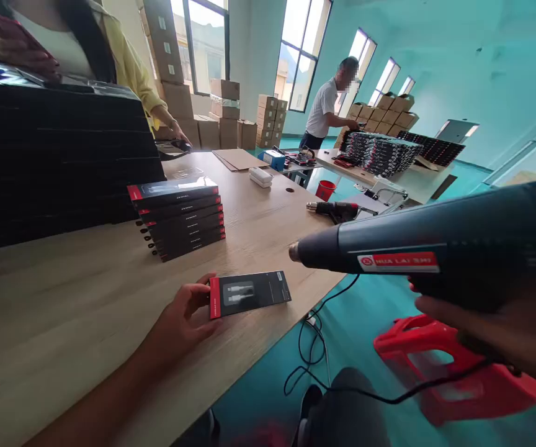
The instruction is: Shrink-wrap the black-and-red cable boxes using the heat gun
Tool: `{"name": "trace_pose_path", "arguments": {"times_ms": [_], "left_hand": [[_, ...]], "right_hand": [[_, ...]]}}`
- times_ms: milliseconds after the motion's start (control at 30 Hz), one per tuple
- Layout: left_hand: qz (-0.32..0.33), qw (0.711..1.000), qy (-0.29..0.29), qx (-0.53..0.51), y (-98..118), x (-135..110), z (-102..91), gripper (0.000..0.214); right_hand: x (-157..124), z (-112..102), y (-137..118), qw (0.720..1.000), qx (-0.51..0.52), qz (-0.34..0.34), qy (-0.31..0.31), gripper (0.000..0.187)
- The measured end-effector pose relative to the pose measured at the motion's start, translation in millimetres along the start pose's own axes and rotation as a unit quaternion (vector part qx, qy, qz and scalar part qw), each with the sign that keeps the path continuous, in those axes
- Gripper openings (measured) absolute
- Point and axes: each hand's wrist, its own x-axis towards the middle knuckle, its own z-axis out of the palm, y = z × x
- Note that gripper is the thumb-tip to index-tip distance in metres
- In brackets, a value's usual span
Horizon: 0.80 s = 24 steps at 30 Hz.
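Note:
My left hand [190, 316] grips the red end of a black cable box [261, 293] lying on the wooden table [254, 248]. Through the box's window two white cable plugs show. At the right, my right hand [477, 316] is wrapped around the handle of a dark heat gun [398, 233] with a red label. Its nozzle points left, above the table edge and to the right of the box. Behind my left hand stands a stack of similar black boxes [182, 217] with red ends.
A tall black stack [58, 155] fills the left side. Another heat gun [333, 211] lies at the table's right edge. A red plastic stool [454, 372] and a trailing black cord [314, 347] are on the floor. Two people stand beyond, one at a table with stacked packages [379, 152].

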Motion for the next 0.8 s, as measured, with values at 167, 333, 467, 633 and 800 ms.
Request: {"name": "trace_pose_path", "arguments": {"times_ms": [167, 333, 467, 633, 800], "left_hand": [[0.008, 1.0, 0.011, -0.017, -3.8, 1.9, -0.6, 0.058], [0.003, 1.0, 0.016, -0.01, -2.8, 0.4, -0.7, 0.054], [0.01, 1.0, 0.013, -0.014, -9.4, -0.8, -1.8, 0.051], [0.008, 1.0, 0.015, -0.012, -14.2, -1.6, -2.6, 0.051], [-0.003, 1.0, 0.016, 0.002, -15.9, -3.8, -4.8, 0.051]], "right_hand": [[39.6, -5.3, -58.8, 0.983, -0.018, -0.177, -0.048, 0.034], [62.4, 1.0, -82.5, 0.953, -0.02, -0.286, -0.094, 0.03], [69.0, 3.4, -94.5, 0.942, 0.002, -0.314, -0.12, 0.028], [74.2, 5.2, -100.9, 0.939, 0.023, -0.31, -0.146, 0.026], [78.4, 12.1, -104.0, 0.946, 0.017, -0.288, -0.151, 0.027]]}}
